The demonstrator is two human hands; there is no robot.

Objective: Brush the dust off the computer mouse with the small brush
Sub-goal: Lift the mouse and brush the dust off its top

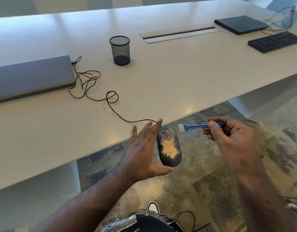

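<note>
A dark wired computer mouse (169, 146) carries a patch of tan dust on its back. My left hand (142, 151) holds it off the table's front edge, over the floor, thumb under its rear and fingers along its left side. My right hand (231, 139) pinches the handle of a small blue brush (194, 126). The brush's white bristles point left, a little above and to the right of the mouse's front, apart from it. The mouse's cable (110, 97) runs in loops back across the table.
On the white table (161, 81) lie a closed grey laptop (30, 77) at left, a black mesh cup (120, 50), a cable slot (177, 35), a dark laptop (239, 24) and a black keyboard (275, 41) at far right. Patterned carpet (203, 181) below shows scattered dust.
</note>
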